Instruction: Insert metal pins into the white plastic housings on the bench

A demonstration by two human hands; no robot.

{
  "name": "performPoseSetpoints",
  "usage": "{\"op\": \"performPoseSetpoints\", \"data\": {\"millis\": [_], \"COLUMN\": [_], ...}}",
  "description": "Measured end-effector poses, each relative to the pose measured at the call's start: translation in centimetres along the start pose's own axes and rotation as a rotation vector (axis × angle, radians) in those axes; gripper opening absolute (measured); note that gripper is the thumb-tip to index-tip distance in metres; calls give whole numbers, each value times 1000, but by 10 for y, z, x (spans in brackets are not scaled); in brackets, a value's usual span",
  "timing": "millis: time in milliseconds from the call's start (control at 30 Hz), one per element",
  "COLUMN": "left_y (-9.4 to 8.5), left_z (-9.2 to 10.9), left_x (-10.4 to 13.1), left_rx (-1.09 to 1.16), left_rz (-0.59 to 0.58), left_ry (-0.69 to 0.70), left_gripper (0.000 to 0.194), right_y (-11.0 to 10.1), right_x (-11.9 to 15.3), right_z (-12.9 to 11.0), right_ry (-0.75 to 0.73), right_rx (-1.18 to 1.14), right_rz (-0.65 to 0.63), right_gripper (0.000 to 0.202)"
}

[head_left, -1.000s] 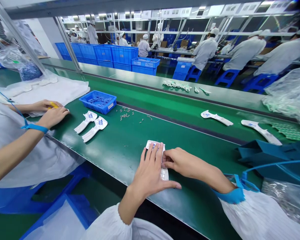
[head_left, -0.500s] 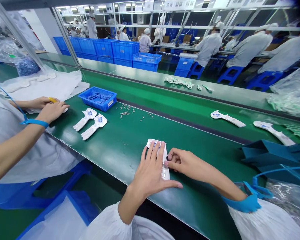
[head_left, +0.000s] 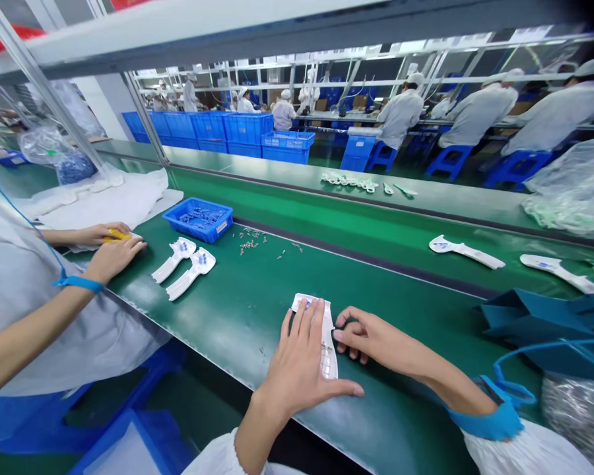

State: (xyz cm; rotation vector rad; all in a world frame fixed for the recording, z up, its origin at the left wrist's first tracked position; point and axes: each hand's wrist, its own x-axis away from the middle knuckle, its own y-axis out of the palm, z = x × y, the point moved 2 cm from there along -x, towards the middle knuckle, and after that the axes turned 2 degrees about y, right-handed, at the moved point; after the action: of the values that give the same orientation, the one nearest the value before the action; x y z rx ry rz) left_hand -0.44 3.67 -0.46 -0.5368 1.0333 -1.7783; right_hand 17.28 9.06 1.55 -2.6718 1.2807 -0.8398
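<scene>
Left hand point(head_left: 301, 359) covers a white plastic part point(head_left: 329, 363)

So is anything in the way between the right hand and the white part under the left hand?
Nothing visible stands between them: the right hand is right at the near side edge of the white part. The left hand covers much of the part, but leaves that edge exposed.
</scene>
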Motion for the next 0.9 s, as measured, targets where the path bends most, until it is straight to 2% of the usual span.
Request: {"op": "performPoseSetpoints", "data": {"millis": [67, 133, 200, 267, 333, 433, 533, 633, 700, 767, 900], "left_y": [-6, -9, -9, -5, 1, 4, -3, -15, -22, -28, -35], "left_z": [3, 9, 18, 27, 32, 30, 21, 15, 14, 14, 15], "left_x": [3, 2, -5, -17, -32, -50, -62, -81, -105, -140, -234], "left_rx": [26, 32, -16, -117, -220, -296, -278, -155, -68, -33, -56], "left_rz": [-34, -32, 36, 122, 150, 123, 138, 181, 210, 219, 215], "left_ry": [5, -47, -167, -274, -286, -201, -105, -7, 49, 84, 108], "left_gripper": [121, 114, 93, 67, 51, 49, 52, 54, 57, 60, 62], "right_y": [-15, -32, -46, -54, -54, -49, -45, -46, -47, -48, -48], "right_x": [2, 1, -1, -3, -4, 0, 4, 6, 5, 4, 2], "right_z": [10, 25, 40, 51, 55, 51, 43, 41, 42, 45, 49], "right_ry": [-23, -42, -60, -80, -108, -159, -187, -191, -194, -211, -243], "right_rx": [46, 142, 224, 253, 250, 254, 271, 268, 263, 266, 287], "right_rz": [127, 322, 498, 607, 649, 625, 594, 583, 567, 558, 574], "right_gripper": [35, 32, 28, 26, 26, 25, 25, 25, 25, 24, 26]}}
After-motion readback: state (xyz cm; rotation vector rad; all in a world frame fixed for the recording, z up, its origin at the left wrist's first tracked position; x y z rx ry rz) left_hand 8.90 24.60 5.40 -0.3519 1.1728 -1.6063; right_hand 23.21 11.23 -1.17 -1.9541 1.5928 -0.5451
